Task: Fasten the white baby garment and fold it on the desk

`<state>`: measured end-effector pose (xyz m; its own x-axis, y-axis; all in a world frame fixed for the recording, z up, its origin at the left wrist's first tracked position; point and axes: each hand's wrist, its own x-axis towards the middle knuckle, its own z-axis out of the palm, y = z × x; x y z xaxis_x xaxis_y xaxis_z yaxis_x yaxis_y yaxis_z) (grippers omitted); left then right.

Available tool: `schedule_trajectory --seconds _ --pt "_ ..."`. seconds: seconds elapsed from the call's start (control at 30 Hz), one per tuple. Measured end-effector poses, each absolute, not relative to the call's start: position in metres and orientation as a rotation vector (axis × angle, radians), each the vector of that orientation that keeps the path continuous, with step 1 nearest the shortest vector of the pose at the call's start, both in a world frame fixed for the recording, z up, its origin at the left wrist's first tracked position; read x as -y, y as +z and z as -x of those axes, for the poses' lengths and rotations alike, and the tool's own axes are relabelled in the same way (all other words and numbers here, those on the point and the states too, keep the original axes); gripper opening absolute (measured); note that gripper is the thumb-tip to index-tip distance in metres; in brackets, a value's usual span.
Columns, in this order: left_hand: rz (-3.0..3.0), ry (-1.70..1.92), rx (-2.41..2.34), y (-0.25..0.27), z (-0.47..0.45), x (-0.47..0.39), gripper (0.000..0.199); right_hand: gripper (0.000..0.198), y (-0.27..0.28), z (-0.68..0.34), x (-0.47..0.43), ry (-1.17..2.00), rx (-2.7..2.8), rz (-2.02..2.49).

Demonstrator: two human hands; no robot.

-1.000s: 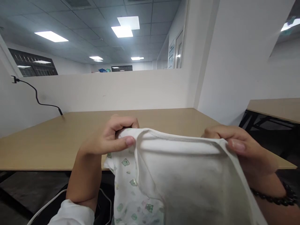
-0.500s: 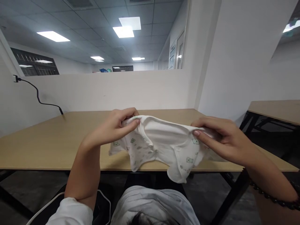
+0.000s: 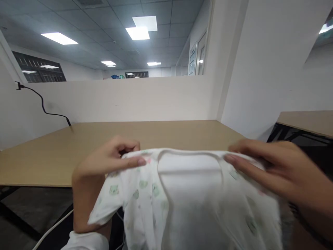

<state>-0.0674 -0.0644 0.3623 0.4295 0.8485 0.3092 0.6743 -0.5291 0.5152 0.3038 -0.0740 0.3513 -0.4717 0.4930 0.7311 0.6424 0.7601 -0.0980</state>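
A small white baby shirt (image 3: 145, 201) with green bear prints hangs open-necked between my hands, its neckline stretched nearly level. My left hand (image 3: 111, 158) pinches the left shoulder between thumb and fingers. At the other shoulder, my right hand (image 3: 270, 170) grips the cloth the same way, blurred by motion. One short sleeve droops below my left hand. The lower part of the shirt runs out of the bottom of the view and covers my lap.
A light wooden table (image 3: 156, 133) stretches ahead to a low white wall (image 3: 145, 99). A black gooseneck holder (image 3: 43, 102) rises at the table's left back. Another table (image 3: 309, 121) stands at the right. A white cable (image 3: 53, 227) runs at lower left.
The shirt has come down and nearer to me, and it now hangs unfolded at full width. My hands have moved farther apart and lower, keeping their grip on the shoulders.
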Motion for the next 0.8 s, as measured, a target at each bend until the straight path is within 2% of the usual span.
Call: schedule_trajectory --seconds 0.13,0.23,0.33,0.43,0.57,0.67,0.8 --pt "-2.321 0.592 -1.559 0.341 0.061 -0.039 0.051 0.032 0.346 -0.275 -0.029 -0.164 2.327 1.066" --pt "-2.203 0.614 -1.817 0.3 0.059 -0.116 0.05 0.033 0.313 -0.263 -0.104 -0.21 2.408 1.316" --pt "-2.09 0.435 -2.008 0.256 0.073 -0.164 0.055 0.044 0.27 -0.272 -0.146 -0.02 2.523 1.43" --pt "-2.051 0.152 -2.035 0.225 0.101 -0.18 0.053 0.044 0.233 -0.298 -0.161 0.115 2.566 1.663" --pt "-2.044 0.022 -2.013 0.207 0.134 -0.182 0.039 0.034 0.208 -0.322 -0.167 0.258 2.502 1.931" --pt "-2.046 -0.023 -2.005 0.203 0.143 -0.184 0.03 0.024 0.203 -0.323 -0.172 0.23 2.419 2.087" --pt "-2.045 -0.037 -2.031 0.202 0.145 -0.191 0.025 0.028 0.203 -0.317 -0.18 0.12 2.293 2.261"
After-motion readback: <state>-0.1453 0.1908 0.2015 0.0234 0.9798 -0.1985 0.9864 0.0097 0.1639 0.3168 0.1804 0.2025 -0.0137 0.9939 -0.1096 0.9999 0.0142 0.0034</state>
